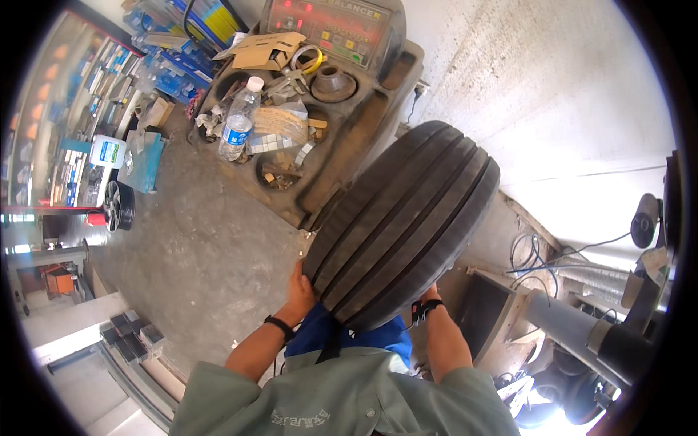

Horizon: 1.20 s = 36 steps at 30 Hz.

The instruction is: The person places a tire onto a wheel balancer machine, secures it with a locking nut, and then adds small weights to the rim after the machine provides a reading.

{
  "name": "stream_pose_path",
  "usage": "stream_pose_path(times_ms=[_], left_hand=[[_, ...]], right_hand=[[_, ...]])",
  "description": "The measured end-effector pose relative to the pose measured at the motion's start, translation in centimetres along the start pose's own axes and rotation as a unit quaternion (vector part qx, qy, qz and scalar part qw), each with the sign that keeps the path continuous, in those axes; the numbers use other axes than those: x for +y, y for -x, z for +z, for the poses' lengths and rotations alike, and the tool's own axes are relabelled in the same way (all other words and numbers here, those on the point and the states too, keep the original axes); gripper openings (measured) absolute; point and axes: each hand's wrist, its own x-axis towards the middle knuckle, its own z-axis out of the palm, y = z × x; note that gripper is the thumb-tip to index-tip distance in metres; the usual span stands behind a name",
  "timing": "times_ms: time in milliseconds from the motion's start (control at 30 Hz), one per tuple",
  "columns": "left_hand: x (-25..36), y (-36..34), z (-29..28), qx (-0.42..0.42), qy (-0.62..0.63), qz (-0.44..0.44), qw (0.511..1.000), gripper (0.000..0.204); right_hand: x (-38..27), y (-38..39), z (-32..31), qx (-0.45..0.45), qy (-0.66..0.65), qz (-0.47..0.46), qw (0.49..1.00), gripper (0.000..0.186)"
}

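A black tire [407, 225] with long straight grooves around its tread stands tilted in front of me, beside the wheel balancer [342, 156]. My left hand [299, 289] grips its near left side, thumb against the edge and the other fingers partly hidden. On the opposite side, my right hand [430, 292] is pressed to the lower right sidewall; most of its fingers are hidden behind the rubber. Both wrists wear dark bands. What the tire's underside rests on is hidden from view.
On the balancer's top tray lie a plastic water bottle [238, 120], a cardboard box [269, 51], a yellow tape roll [311, 59] and a metal cone [333, 83]. A grey machine arm [567, 327] and loose cables [534, 251] are at right. A glass cabinet [65, 109] stands left.
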Motion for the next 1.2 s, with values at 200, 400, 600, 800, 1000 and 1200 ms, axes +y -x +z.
stream_pose_path(times_ms=[200, 400, 600, 800, 1000, 1200], left_hand=[[8.9, -5.2, -2.6, 0.049, -0.01, -0.133, 0.99, 0.05], [13.7, -8.9, 1.8, 0.078, -0.032, -0.087, 0.993, 0.043], [7.6, -4.0, 0.7, 0.098, 0.075, 0.007, 0.992, 0.041], [-2.4, 2.9, -0.9, 0.02, -0.019, -0.143, 0.989, 0.043], [12.0, -8.3, -0.8, 0.062, -0.022, -0.121, 0.991, 0.043], [13.9, -7.5, 1.9, 0.116, -0.04, -0.043, 0.992, 0.04]], right_hand=[[-9.3, 1.0, 5.3, 0.199, -0.153, 0.247, 0.936, 0.051], [-7.8, 0.7, 4.4, 0.218, -0.212, 0.221, 0.927, 0.047], [-5.6, -0.5, 3.5, 0.205, -0.254, 0.186, 0.927, 0.043], [-5.5, 2.9, 3.5, 0.193, -0.097, 0.115, 0.97, 0.039], [-10.3, 3.6, 5.2, 0.169, 0.014, 0.202, 0.965, 0.035], [-9.0, 1.0, 6.1, 0.25, -0.192, 0.202, 0.927, 0.034]])
